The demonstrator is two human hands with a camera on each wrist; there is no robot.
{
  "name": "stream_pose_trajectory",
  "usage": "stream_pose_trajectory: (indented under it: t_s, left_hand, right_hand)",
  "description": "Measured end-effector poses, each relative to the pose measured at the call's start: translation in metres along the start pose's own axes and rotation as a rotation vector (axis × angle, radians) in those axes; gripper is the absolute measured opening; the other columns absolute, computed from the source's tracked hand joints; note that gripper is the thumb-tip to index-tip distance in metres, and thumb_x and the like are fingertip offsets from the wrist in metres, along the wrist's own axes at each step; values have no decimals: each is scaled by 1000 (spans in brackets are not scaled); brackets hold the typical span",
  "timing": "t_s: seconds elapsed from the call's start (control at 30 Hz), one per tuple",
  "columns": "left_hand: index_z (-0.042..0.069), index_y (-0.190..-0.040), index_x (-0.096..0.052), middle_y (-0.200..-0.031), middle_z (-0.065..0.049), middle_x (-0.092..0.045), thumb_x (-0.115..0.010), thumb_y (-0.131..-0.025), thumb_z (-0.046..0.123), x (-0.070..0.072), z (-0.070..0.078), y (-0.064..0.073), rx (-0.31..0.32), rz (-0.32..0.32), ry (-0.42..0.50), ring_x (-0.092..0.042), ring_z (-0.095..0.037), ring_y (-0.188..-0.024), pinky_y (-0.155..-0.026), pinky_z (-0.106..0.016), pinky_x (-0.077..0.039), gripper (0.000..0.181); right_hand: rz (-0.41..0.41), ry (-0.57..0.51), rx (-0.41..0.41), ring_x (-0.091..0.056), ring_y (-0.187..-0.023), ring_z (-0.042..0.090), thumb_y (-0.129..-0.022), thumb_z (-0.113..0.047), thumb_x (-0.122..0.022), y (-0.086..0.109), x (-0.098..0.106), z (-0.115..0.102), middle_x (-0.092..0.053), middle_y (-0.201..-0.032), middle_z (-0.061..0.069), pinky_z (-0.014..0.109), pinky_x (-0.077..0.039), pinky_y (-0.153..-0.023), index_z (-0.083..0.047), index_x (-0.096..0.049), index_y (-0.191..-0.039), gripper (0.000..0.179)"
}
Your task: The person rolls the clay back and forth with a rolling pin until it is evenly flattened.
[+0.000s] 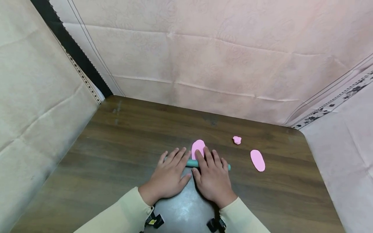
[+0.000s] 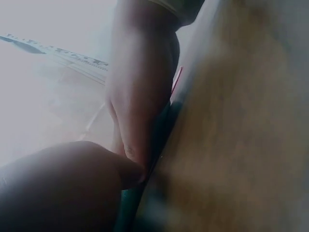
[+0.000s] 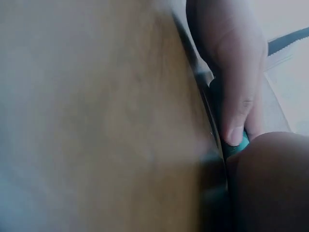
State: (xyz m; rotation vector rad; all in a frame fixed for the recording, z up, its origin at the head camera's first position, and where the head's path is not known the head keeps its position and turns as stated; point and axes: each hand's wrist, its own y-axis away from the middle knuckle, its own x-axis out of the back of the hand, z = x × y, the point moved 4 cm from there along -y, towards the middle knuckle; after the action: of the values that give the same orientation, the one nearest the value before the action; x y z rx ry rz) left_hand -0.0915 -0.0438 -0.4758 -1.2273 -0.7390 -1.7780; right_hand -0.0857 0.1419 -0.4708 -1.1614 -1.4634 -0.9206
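Observation:
A teal rod like a small rolling pin lies crosswise at the front middle of the table. My left hand rests on its left part with the fingers stretched forward. On its right part lies my right hand, fingers likewise extended and spread a little. A flat pink oval of what looks like modelling clay reaches out from under the rod between the hands; its near part is hidden. Both wrist views are dark and blurred, showing hands along the teal rod.
Right of the hands lies a second flat pink oval. A small crumpled pink lump sits farther back. Pale cloth hangs behind and beside the brown wooden table. Between the forearms the surface shines grey.

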Motion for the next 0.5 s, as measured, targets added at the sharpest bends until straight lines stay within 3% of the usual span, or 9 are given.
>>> stream_pose_trajectory:
  t_s: [0.2, 0.5]
  left_hand:
    - [16, -181, -24, -188, -9, -25, -38, -118, 63, 2, -1, -9, 25, -7, -4, -18, -36, -177, -139, -70, -14, 80]
    - [16, -181, -22, -188, -6, -24, -26, -118, 68, 8, -6, -38, 48, -10, -36, -16, -35, -177, -140, -68, -13, 82]
  right_hand:
    - [-57, -12, 5, -24, -174, 45, -118, -54, -47, -9, 0, 1, -24, -189, 11, 75, -30, -130, -27, -30, -180, 70]
    - [-51, 12, 19, -18, -176, 44, -119, -56, -40, -29, 6, 11, -21, -189, 10, 75, -27, -133, -24, -26, -181, 71]
